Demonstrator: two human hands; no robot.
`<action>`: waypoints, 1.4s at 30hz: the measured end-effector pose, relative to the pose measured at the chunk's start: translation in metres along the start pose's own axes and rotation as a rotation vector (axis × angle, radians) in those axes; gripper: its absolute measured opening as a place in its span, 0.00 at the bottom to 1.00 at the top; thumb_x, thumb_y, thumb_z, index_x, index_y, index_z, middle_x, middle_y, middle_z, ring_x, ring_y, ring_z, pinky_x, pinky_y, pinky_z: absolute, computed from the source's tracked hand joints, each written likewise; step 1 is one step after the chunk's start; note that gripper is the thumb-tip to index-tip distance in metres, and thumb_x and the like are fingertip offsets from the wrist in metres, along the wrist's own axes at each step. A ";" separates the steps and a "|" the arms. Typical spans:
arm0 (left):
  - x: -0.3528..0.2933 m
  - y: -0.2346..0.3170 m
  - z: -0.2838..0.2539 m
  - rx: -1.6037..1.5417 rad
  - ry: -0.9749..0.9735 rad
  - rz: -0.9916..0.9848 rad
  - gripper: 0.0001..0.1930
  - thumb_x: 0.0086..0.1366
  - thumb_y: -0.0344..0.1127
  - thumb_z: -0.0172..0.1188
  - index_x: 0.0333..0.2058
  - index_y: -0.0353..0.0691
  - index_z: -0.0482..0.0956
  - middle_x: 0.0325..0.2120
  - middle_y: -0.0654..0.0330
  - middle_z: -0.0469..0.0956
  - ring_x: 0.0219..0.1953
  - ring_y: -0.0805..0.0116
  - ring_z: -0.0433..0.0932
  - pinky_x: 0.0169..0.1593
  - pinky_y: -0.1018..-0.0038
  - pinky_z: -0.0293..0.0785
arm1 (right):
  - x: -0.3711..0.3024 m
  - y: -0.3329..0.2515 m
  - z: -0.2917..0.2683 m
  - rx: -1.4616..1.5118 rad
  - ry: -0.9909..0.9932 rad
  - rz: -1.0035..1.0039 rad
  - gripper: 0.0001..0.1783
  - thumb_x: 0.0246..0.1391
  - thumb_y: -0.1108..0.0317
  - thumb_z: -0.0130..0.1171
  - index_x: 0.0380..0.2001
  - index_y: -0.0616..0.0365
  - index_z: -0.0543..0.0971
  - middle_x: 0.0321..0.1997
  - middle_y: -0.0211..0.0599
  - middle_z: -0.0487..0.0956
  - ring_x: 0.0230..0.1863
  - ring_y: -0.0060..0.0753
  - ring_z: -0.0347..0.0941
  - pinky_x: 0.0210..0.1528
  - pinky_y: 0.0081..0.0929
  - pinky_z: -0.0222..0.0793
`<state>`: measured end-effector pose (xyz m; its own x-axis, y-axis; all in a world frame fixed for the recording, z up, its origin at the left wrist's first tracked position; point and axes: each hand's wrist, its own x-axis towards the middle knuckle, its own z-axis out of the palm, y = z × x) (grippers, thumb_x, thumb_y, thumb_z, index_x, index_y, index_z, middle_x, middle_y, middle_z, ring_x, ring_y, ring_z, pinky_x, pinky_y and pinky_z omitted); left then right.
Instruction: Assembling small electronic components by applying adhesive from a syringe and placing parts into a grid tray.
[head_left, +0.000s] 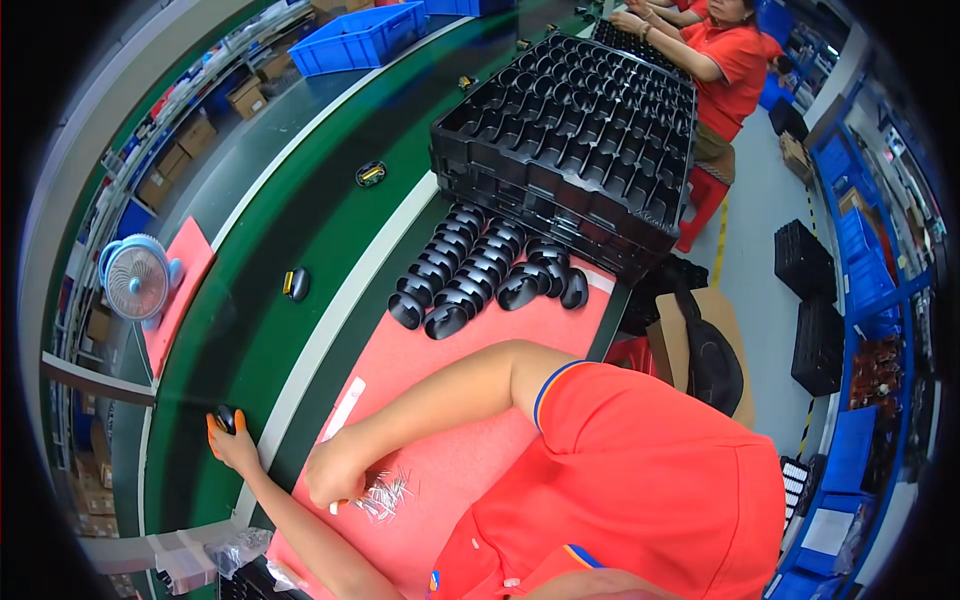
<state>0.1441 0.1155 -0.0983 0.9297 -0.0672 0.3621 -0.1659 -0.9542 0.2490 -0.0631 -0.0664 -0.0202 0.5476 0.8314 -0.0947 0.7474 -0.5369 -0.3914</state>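
Note:
My left hand, with orange coverings on its fingertips, reaches over the green conveyor belt. Its fingers are closed around a small black rounded piece shaped like a computer mouse. My right hand is bent down at a loose pile of thin, clear or silvery pins on the pink mat. Its fingers are pinched together, a whitish covering showing on one fingertip; what they hold, if anything, is hidden. Beyond my right arm, glossy black curved shells lie nested in rows on the mat.
Stacked black compartment trays rise at the mat's far end. On the belt sit a black piece with a yellow part and another open one. A small blue fan stands across the belt. A co-worker in red works farther along.

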 end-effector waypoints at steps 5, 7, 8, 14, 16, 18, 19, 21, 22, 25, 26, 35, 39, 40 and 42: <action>0.002 -0.008 -0.003 -0.051 0.065 0.010 0.35 0.60 0.54 0.60 0.60 0.40 0.66 0.58 0.53 0.68 0.61 0.52 0.62 0.64 0.60 0.53 | -0.005 -0.008 -0.010 -0.036 0.135 -0.114 0.06 0.41 0.67 0.62 0.24 0.57 0.79 0.24 0.40 0.79 0.31 0.45 0.77 0.28 0.42 0.69; 0.003 -0.007 -0.003 -0.052 0.072 0.030 0.34 0.60 0.54 0.61 0.59 0.39 0.67 0.58 0.53 0.68 0.61 0.53 0.62 0.64 0.60 0.53 | -0.007 -0.009 -0.014 -0.026 0.152 -0.114 0.06 0.42 0.67 0.62 0.24 0.58 0.79 0.24 0.40 0.80 0.31 0.45 0.77 0.28 0.42 0.69; 0.003 -0.006 -0.004 -0.056 0.082 0.048 0.34 0.59 0.54 0.61 0.58 0.38 0.68 0.58 0.53 0.68 0.61 0.53 0.62 0.64 0.60 0.53 | -0.007 -0.009 -0.014 -0.020 0.167 -0.115 0.06 0.43 0.67 0.61 0.23 0.58 0.79 0.24 0.41 0.80 0.31 0.45 0.78 0.28 0.42 0.69; 0.001 0.005 -0.007 -0.176 0.107 0.087 0.33 0.59 0.52 0.62 0.56 0.35 0.70 0.58 0.52 0.68 0.61 0.53 0.62 0.64 0.62 0.54 | -0.004 -0.004 -0.007 -0.059 0.178 -0.121 0.07 0.45 0.66 0.61 0.25 0.58 0.80 0.25 0.41 0.80 0.31 0.46 0.78 0.28 0.43 0.70; 0.001 0.006 -0.008 -0.184 0.116 0.085 0.32 0.60 0.52 0.62 0.56 0.34 0.70 0.58 0.51 0.68 0.61 0.52 0.62 0.64 0.62 0.54 | -0.008 -0.004 -0.016 -0.052 0.227 -0.132 0.07 0.45 0.66 0.61 0.25 0.57 0.80 0.25 0.41 0.80 0.31 0.46 0.78 0.28 0.43 0.70; 0.000 0.006 -0.007 -0.195 0.124 0.084 0.32 0.60 0.52 0.62 0.56 0.34 0.70 0.58 0.51 0.68 0.61 0.52 0.63 0.64 0.62 0.54 | -0.009 -0.002 -0.018 -0.033 0.298 -0.119 0.07 0.44 0.65 0.61 0.25 0.57 0.80 0.25 0.41 0.80 0.32 0.46 0.78 0.28 0.43 0.70; 0.002 0.004 -0.007 -0.205 0.141 0.103 0.32 0.60 0.52 0.62 0.55 0.34 0.70 0.57 0.50 0.69 0.61 0.52 0.63 0.64 0.62 0.54 | -0.006 0.002 -0.014 -0.032 0.300 -0.117 0.07 0.44 0.65 0.61 0.25 0.57 0.80 0.25 0.41 0.80 0.32 0.46 0.78 0.28 0.43 0.70; 0.006 0.001 -0.005 -0.214 0.157 0.127 0.32 0.60 0.52 0.62 0.55 0.34 0.70 0.57 0.49 0.69 0.61 0.52 0.63 0.64 0.62 0.54 | 0.000 0.009 -0.006 -0.096 0.230 -0.071 0.07 0.43 0.65 0.61 0.25 0.56 0.81 0.25 0.40 0.80 0.32 0.46 0.79 0.28 0.43 0.70; 0.005 0.000 -0.006 -0.231 0.153 0.098 0.32 0.60 0.51 0.62 0.55 0.34 0.71 0.57 0.49 0.69 0.61 0.52 0.63 0.64 0.61 0.55 | 0.000 0.009 -0.005 -0.093 0.230 -0.070 0.07 0.43 0.65 0.61 0.25 0.56 0.81 0.25 0.40 0.80 0.32 0.46 0.79 0.28 0.43 0.70; 0.005 0.001 -0.006 -0.246 0.153 0.075 0.32 0.59 0.51 0.63 0.55 0.34 0.71 0.56 0.48 0.69 0.60 0.52 0.63 0.64 0.61 0.55 | -0.002 0.008 -0.009 -0.100 0.253 -0.080 0.06 0.43 0.66 0.61 0.25 0.56 0.81 0.25 0.41 0.81 0.32 0.45 0.79 0.28 0.43 0.70; 0.006 0.001 -0.006 -0.245 0.157 0.081 0.32 0.59 0.51 0.63 0.55 0.34 0.71 0.56 0.48 0.69 0.60 0.51 0.63 0.64 0.61 0.56 | -0.002 0.007 -0.013 -0.081 0.312 -0.101 0.06 0.43 0.66 0.61 0.24 0.56 0.81 0.25 0.41 0.81 0.32 0.45 0.79 0.27 0.43 0.70; -0.002 0.007 -0.012 -0.291 0.185 0.056 0.29 0.60 0.47 0.63 0.54 0.32 0.72 0.55 0.48 0.71 0.59 0.51 0.65 0.63 0.62 0.58 | 0.001 0.008 -0.001 -0.101 0.435 -0.157 0.08 0.46 0.62 0.61 0.23 0.54 0.80 0.22 0.37 0.79 0.28 0.46 0.78 0.23 0.43 0.68; -0.001 0.002 -0.020 -0.281 0.251 0.110 0.28 0.59 0.46 0.64 0.50 0.28 0.74 0.51 0.45 0.74 0.55 0.50 0.70 0.60 0.63 0.62 | 0.003 0.005 -0.011 -0.016 0.564 -0.187 0.06 0.43 0.63 0.60 0.22 0.52 0.79 0.20 0.38 0.78 0.28 0.47 0.78 0.24 0.45 0.68; -0.001 -0.005 -0.021 -0.280 0.277 0.114 0.28 0.58 0.46 0.64 0.49 0.27 0.75 0.49 0.44 0.75 0.53 0.50 0.72 0.59 0.64 0.64 | 0.008 0.003 -0.012 -0.018 0.543 -0.185 0.05 0.43 0.63 0.60 0.23 0.51 0.80 0.20 0.39 0.78 0.29 0.47 0.78 0.25 0.45 0.69; -0.003 0.013 -0.019 -0.327 0.300 0.152 0.28 0.57 0.46 0.66 0.48 0.28 0.76 0.48 0.43 0.76 0.52 0.50 0.74 0.57 0.64 0.66 | 0.002 0.016 0.002 -0.028 0.421 -0.155 0.04 0.35 0.67 0.62 0.19 0.53 0.79 0.19 0.41 0.78 0.26 0.48 0.78 0.21 0.43 0.68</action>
<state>0.1332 0.1088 -0.0791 0.7588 -0.0661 0.6480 -0.4326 -0.7948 0.4257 -0.0504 -0.0733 -0.0285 0.5291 0.7747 0.3463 0.8396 -0.4188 -0.3460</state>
